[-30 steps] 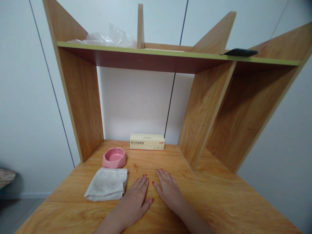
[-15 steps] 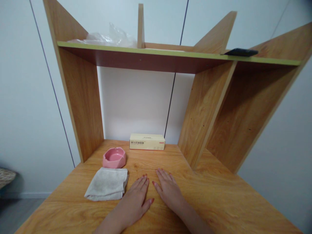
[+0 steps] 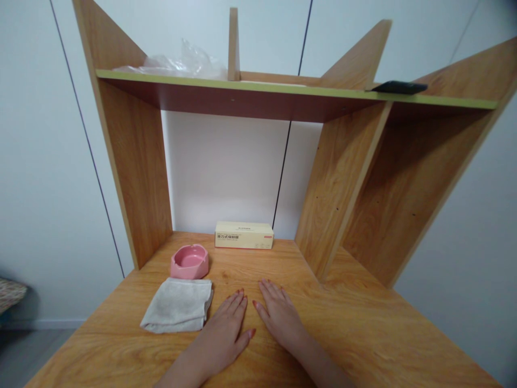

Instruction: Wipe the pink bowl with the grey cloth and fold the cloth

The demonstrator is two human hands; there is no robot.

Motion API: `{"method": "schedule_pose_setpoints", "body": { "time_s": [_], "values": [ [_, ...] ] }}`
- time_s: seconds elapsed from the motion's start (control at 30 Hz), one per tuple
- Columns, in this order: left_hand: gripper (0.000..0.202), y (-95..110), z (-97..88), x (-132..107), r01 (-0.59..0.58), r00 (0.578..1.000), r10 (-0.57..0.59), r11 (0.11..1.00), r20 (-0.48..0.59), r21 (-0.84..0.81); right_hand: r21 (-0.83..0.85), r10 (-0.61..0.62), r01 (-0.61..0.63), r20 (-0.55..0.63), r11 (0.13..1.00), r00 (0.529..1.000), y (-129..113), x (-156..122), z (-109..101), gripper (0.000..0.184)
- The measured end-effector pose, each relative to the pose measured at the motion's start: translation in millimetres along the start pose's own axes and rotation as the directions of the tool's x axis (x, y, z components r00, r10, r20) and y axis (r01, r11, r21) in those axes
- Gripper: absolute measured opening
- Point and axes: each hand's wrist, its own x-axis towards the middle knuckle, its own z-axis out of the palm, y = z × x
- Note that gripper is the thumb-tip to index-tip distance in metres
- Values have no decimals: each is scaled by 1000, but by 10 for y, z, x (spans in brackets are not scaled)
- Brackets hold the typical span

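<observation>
Both my hands lie flat, palms down, on the wooden desk [image 3: 363,328], fingers stretched out and holding nothing. My left hand [image 3: 224,334] rests just right of a folded grey-white cloth [image 3: 176,304], almost touching its edge. My right hand [image 3: 280,315] lies beside it, thumbs close together. A small pink bowl [image 3: 189,261] sits behind the cloth. A long cream box [image 3: 243,235] with printed text lies further back near the wall.
Wooden uprights [image 3: 133,167] stand left and right of the desk's back bay. A shelf [image 3: 283,89] spans overhead, carrying crumpled clear plastic [image 3: 181,60] at left and a flat black object [image 3: 398,86] at right. White wall panels lie behind.
</observation>
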Motion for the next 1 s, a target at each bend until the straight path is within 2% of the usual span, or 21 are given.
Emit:
{"method": "schedule_pose_setpoints", "body": {
  "time_s": [0.33, 0.53, 0.7, 1.0],
  "values": [
    [57, 0, 8, 1, 6, 1000, -6, 1000, 3, -2, -7, 5, -5, -5, 1000, 1000, 1, 6, 6, 55],
    [56, -34, 35, 1, -13, 999, 12, 999, -33, -35, 3, 4, -4, 4, 1000, 1000, 3, 6, 4, 55],
    [57, -28, 40, 7, 7, 1000, -7, 1000, 2, 0, 4, 11, -11, 23, 1000, 1000, -6, 4, -11, 55],
    [56, -43, 59, 3, -18, 999, 18, 1000, -35, -6, -7, 4, -4, 18, 1000, 1000, -11, -1, -22, 55]
  ]
}}
